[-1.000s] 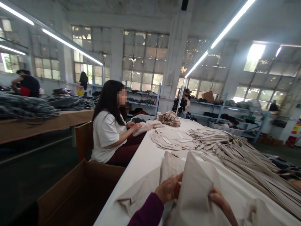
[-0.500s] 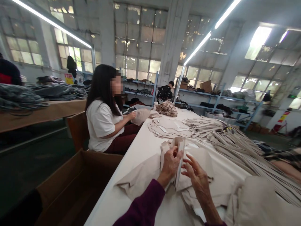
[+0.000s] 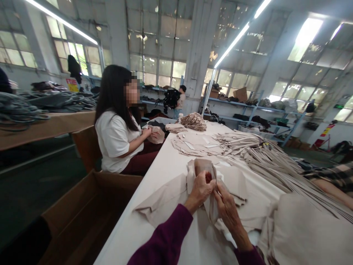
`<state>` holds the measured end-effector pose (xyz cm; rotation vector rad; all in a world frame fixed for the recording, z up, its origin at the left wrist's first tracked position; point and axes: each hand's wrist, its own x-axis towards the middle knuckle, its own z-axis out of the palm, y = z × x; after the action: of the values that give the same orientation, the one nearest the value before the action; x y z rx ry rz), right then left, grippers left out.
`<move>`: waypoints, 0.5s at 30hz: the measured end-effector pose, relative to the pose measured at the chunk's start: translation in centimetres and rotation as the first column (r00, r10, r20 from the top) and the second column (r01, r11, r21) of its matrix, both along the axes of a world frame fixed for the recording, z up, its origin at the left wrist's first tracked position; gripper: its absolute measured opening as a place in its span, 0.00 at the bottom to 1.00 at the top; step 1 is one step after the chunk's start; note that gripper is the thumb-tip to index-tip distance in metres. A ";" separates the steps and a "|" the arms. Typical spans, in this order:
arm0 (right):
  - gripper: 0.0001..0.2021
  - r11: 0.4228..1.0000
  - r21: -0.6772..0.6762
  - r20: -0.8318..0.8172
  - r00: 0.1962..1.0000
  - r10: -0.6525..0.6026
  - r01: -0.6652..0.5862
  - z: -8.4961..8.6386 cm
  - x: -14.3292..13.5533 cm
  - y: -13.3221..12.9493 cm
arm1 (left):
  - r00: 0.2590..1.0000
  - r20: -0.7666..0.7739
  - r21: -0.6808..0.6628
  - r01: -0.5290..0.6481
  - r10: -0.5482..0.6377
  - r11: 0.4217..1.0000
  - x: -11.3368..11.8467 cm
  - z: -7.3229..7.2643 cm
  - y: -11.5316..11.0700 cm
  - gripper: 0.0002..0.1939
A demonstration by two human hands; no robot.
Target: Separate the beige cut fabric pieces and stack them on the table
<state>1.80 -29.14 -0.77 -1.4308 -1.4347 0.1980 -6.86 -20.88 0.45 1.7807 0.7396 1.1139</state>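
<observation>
My left hand [image 3: 200, 189] pinches the upper edge of a beige fabric piece [image 3: 203, 166], which stands up off the table in a curved fold. Close beside it, my right hand [image 3: 226, 203] has its fingers closed on the right edge of the same piece, fingertips almost meeting the left ones. The lower part of the piece hangs between my hands. Under and around them lie more beige fabric pieces [image 3: 165, 200], some flat and some creased. A larger beige cloth [image 3: 306, 224] is heaped to the right of my right hand.
Long beige strips [image 3: 275, 165] spread along the table's right side. Farther off are stacked flat pieces [image 3: 193, 145] and a bundle [image 3: 193, 120]. A co-worker in a white shirt [image 3: 114, 141] sits at left, handling cloth. An open cardboard box [image 3: 91, 206] stands beside the white table [image 3: 129, 217].
My right hand has moved in from open, spread fingers to grip the fabric piece. The piece has turned, showing its broad face. The co-worker's cloth is lower and nearer the body.
</observation>
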 end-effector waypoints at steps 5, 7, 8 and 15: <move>0.13 0.999 -0.019 -0.024 0.999 -0.034 0.034 -0.6 -0.5 0.2 | 0.999 0.011 -0.009 -0.039 0.039 0.999 -0.5 0.1 -0.2 0.14; 0.08 0.995 -0.056 -0.152 0.984 -0.089 0.081 -0.9 -0.4 0.3 | 0.999 0.051 -0.043 0.009 -0.007 0.999 -0.7 0.2 -0.1 0.16; 0.07 0.992 -0.075 -0.240 0.964 -0.115 0.100 -1.0 -0.2 0.3 | 0.997 0.066 -0.064 0.036 -0.032 0.997 -0.8 0.2 0.1 0.15; 0.14 0.995 -0.073 -0.696 0.718 -0.003 -0.067 -0.4 1.4 0.1 | 0.986 0.162 -0.208 0.007 0.028 0.978 -0.8 -0.3 1.2 0.06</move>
<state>3.20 -29.05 -1.18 -1.2041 -0.8178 0.7584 -7.62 -19.65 0.17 1.4929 0.7378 1.1320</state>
